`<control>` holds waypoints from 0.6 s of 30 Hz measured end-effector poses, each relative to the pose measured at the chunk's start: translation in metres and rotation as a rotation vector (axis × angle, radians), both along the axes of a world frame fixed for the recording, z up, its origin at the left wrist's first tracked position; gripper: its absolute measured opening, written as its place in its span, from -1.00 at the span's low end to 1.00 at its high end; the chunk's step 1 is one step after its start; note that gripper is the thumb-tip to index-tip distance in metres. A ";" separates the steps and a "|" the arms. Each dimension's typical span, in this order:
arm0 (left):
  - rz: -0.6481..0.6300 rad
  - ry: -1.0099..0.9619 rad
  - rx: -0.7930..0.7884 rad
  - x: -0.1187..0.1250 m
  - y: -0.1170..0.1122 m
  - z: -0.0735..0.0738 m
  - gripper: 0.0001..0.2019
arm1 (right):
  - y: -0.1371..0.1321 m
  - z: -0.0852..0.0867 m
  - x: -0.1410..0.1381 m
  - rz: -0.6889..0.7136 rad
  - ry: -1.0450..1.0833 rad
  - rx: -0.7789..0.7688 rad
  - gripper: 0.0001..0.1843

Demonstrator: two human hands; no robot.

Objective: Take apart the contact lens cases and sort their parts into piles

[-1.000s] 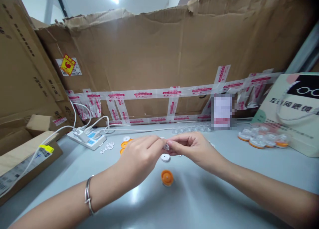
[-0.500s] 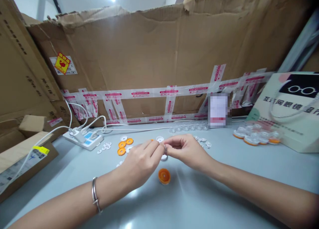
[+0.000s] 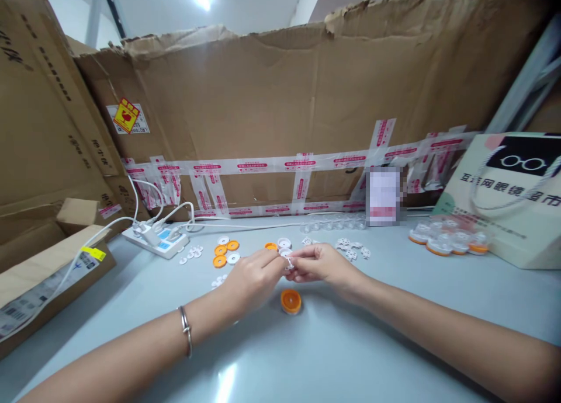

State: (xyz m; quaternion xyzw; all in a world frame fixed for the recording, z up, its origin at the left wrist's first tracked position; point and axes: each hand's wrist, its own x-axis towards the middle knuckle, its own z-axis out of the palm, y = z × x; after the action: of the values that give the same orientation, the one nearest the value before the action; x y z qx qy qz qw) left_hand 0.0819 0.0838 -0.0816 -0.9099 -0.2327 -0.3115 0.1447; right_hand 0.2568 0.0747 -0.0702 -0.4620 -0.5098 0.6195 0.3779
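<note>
My left hand [image 3: 258, 280] and my right hand [image 3: 322, 268] meet over the middle of the table, fingertips pinched together. Between them is a small white plastic piece [image 3: 288, 264], partly covered by the fingers; its exact shape is hard to make out. Just below the hands sits an orange round cup-like part [image 3: 291, 301] with a clear rim at its base. Behind the fingertips lie white rings [image 3: 284, 243] and an orange ring [image 3: 270, 247]. Several small white perforated pieces [image 3: 346, 246] are spread beyond my right hand.
Orange and white rings [image 3: 220, 261] and small white discs [image 3: 193, 252] lie at left, near a power strip [image 3: 160, 242] with cables. Clear-topped orange assemblies [image 3: 449, 236] stand by a paper bag [image 3: 504, 204] at right. Clear cups [image 3: 333, 223] line the cardboard's [image 3: 263, 111] foot.
The view has shifted slightly, so the scene sits a little further right. Both hands stay together, tilted a bit differently, and the small white piece shows more between the fingertips.
</note>
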 end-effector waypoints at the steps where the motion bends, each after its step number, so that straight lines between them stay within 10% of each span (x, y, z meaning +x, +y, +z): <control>1: -0.021 -0.010 -0.031 0.001 -0.001 -0.001 -0.84 | -0.003 0.000 0.000 -0.007 0.003 -0.014 -0.85; 12: 0.061 -0.105 -0.471 0.040 0.019 0.014 -0.81 | 0.013 -0.002 0.073 -0.556 0.203 0.076 -0.82; 18: 0.149 0.131 -0.452 0.072 0.048 0.001 -0.84 | 0.007 -0.003 0.069 -0.503 0.168 0.071 -0.83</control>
State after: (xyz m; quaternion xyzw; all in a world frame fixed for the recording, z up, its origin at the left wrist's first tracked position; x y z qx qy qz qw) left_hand 0.1536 0.1318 -0.0809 -0.9177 -0.3532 -0.1801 -0.0252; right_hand 0.3253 0.0813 -0.0733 -0.5074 -0.3674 0.5241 0.5770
